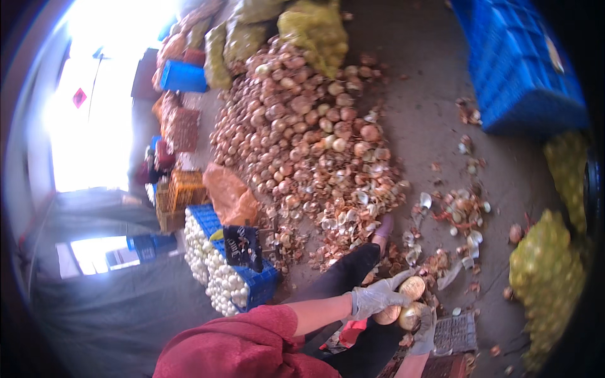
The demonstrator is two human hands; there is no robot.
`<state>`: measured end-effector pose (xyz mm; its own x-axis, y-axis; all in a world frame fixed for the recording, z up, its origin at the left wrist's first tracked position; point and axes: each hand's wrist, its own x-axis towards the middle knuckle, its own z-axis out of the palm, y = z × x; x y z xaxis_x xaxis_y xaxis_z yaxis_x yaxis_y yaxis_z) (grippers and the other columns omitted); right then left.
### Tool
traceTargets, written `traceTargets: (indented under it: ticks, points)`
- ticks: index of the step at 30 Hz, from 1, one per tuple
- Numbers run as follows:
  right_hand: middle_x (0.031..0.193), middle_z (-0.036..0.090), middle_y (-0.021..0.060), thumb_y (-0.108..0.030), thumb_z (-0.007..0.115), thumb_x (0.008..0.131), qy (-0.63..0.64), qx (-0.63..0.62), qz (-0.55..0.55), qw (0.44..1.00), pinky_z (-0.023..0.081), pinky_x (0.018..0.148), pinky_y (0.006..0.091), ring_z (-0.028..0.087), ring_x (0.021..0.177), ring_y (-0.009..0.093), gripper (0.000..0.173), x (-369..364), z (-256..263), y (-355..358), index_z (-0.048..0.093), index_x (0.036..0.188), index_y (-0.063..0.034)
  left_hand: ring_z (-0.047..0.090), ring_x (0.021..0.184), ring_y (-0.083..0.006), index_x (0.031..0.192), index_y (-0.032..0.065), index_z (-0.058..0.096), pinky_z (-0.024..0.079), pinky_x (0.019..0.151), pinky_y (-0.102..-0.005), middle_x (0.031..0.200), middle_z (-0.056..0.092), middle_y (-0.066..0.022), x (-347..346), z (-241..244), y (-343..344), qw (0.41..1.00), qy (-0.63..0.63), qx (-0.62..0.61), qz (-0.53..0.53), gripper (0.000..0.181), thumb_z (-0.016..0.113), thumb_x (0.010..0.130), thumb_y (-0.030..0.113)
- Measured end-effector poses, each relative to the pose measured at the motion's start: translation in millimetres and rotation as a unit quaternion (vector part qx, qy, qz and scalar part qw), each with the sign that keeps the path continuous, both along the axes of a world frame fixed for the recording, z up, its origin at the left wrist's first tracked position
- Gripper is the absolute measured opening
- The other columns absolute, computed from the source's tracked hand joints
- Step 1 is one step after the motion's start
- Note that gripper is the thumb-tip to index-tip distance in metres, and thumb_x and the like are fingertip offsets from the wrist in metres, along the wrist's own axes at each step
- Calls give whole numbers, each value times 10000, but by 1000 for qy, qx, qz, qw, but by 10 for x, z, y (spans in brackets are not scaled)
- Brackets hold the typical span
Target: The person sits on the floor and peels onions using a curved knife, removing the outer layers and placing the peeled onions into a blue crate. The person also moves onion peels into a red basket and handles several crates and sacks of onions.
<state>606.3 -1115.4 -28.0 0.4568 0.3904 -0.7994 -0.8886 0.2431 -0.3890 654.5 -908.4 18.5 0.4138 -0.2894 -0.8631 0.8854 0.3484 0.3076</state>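
My left hand (380, 297), in a pale glove, reaches in from a red sleeve and grips onions. One onion (412, 288) shows past its fingers, and another onion (387, 314) lies under the palm. Facing it, my right hand (424, 333), also gloved, is closed around the side of a yellowish onion (410, 316). The three onions are bunched together between the hands. Part of the right hand's grip is hidden behind the onions. Below the hands my dark-trousered legs show, with loose onion skins (432, 264) on the floor nearby.
A large heap of onions (293, 127) spreads ahead, with skins along its near edge. A blue crate of peeled white onions (212, 269) stands left. Mesh sacks (543, 279) and blue crates (524, 90) stand right. A grey plastic grid (456, 333) lies beside my right hand.
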Motion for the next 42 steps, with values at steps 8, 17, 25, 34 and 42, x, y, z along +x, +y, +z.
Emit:
traceTargets:
  ticks: [8, 17, 25, 34, 42]
  points:
    - [1177, 654, 67, -389, 543, 1032, -3, 106, 103, 989, 606, 594, 372, 679, 888, 208, 599, 525, 24, 2100, 423, 1545, -104, 663, 1115, -205, 1449, 76, 531, 547, 935, -362, 1253, 671, -129, -150, 356, 1880, 978, 7, 108, 177, 613, 762, 908, 246]
    - [1478, 551, 145, -441, 415, 1076, 11, 107, 179, 978, 603, 826, 392, 649, 1172, 293, 525, 1395, 397, 3477, 442, 1534, -188, 558, 1268, -299, 1370, 66, 573, 435, 1062, -369, 1318, 628, -145, -1872, 390, 3944, 757, -60, 650, 43, 425, 614, 972, 207]
    - [1172, 641, 85, -425, 635, 1002, 153, -278, 231, 920, 577, 686, 388, 684, 870, 237, 494, 1614, -514, 362, 523, 1381, -128, 633, 1242, -349, 1468, -41, 492, 487, 1058, -386, 1355, 634, -264, -2674, 327, 2125, 905, 157, 394, -37, 706, 663, 949, 407]
    - [1193, 658, 128, -385, 626, 1021, 147, -361, 337, 857, 578, 728, 436, 707, 964, 304, 546, 2206, -432, -714, 443, 1457, -112, 590, 1282, -275, 1462, -64, 484, 446, 1103, -364, 1406, 609, -193, -2587, 834, 1023, 907, 220, 327, 152, 598, 681, 975, 223]
    - [1171, 660, 107, -476, 638, 1001, 84, -387, 397, 828, 569, 758, 378, 703, 955, 277, 599, 2463, -365, -409, 464, 1450, -118, 624, 1138, -190, 1440, -51, 515, 493, 985, -332, 1262, 663, -118, -2377, 1315, 1196, 850, 275, 225, 388, 512, 638, 992, 165]
